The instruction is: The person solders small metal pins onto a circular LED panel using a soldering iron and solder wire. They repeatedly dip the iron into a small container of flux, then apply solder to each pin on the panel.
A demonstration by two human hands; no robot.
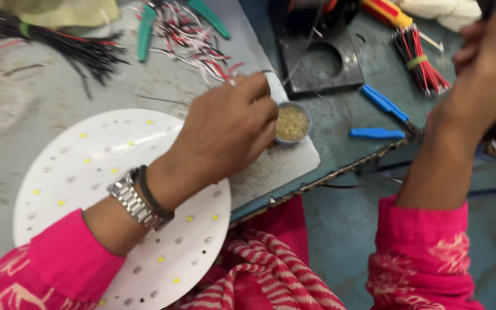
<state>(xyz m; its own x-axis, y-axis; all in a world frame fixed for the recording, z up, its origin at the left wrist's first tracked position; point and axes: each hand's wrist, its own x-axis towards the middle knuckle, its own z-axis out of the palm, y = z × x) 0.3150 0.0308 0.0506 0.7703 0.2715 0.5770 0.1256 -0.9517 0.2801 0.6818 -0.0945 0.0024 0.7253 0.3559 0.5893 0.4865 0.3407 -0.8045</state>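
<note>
The left hand (225, 129) is curled with fingers drawn together, reaching over a small round tin (292, 122) of yellowish paste; whether something thin is pinched between the fingertips cannot be told. A metal watch and a dark band are worn on that wrist. The right hand (489, 63) is raised at the upper right edge, well apart from the tin, fingers folded in; what it holds, if anything, cannot be told.

For this dip to be done well, the tin is best approached from straight above and touched lightly, so that it is not pushed off the pale board (271, 169) on which it sits.

The tin is shallow, grey-rimmed and nearly full, just beside the left fingertips. Left of the tin a large white round plate (81, 172) dotted with small yellow squares is seen, partly under the left forearm. Above the tin a dark square block (340, 72) with a round hole lies. Right of the tin blue-handled pliers (383, 106) rest, and further right a bundle of red and black wires (420, 57). Loose red and white wire ends (190, 40) are scattered up and left of the tin.
</note>
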